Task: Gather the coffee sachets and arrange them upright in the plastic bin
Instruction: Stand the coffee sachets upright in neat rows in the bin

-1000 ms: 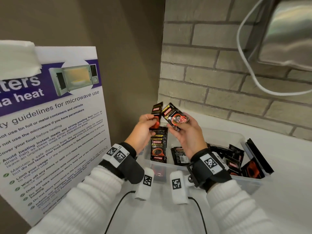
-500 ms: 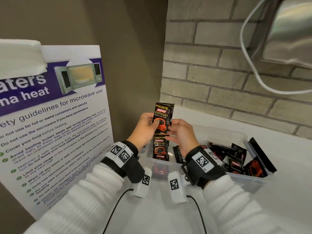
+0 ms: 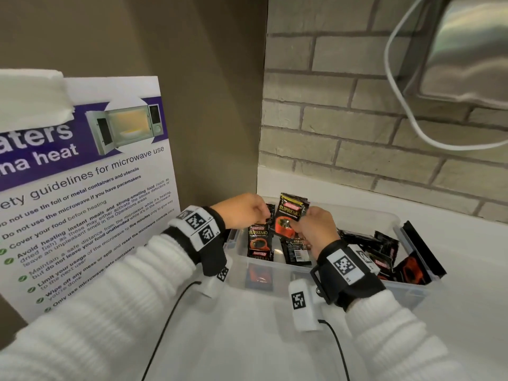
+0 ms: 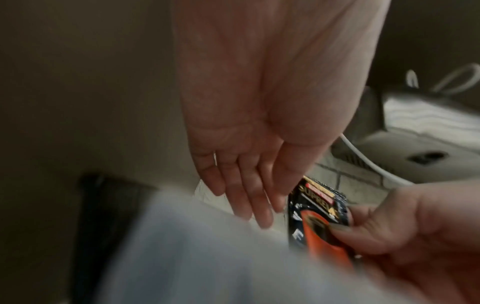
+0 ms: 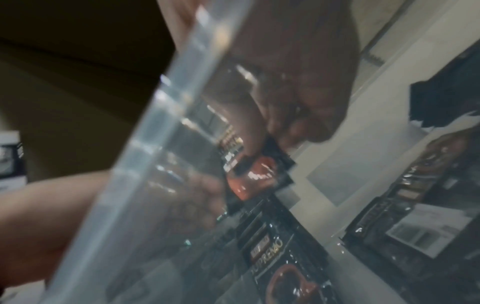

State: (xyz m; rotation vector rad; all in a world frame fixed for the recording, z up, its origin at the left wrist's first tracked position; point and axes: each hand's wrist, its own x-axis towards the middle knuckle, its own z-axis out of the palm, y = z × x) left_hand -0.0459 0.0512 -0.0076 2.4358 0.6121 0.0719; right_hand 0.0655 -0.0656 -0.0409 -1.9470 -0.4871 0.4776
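Note:
A clear plastic bin (image 3: pixel 406 292) stands on the white counter in the corner. My right hand (image 3: pixel 313 229) pinches a black and red coffee sachet (image 3: pixel 291 213) by its lower part and holds it upright over the bin's left end. My left hand (image 3: pixel 244 213) is beside it, its straight fingers (image 4: pixel 246 197) reaching down to the sachet's (image 4: pixel 317 216) left edge. Below them a few sachets (image 3: pixel 258 240) stand upright against the bin's left wall. One lies flat (image 3: pixel 298 251), barcode up. Several loose sachets (image 3: pixel 382 251) are heaped at the right end.
A microwave safety sign (image 3: pixel 82 202) leans on the wall just left of the bin. A brick wall rises behind it, with a steel appliance and white cable (image 3: pixel 398 105) at the upper right. Black wrist cables (image 3: pixel 165 325) trail over the counter in front.
Both hands brought two sachets together and came down over the bin's left end. The left hand's fingers have straightened, and the right hand now holds the sachet.

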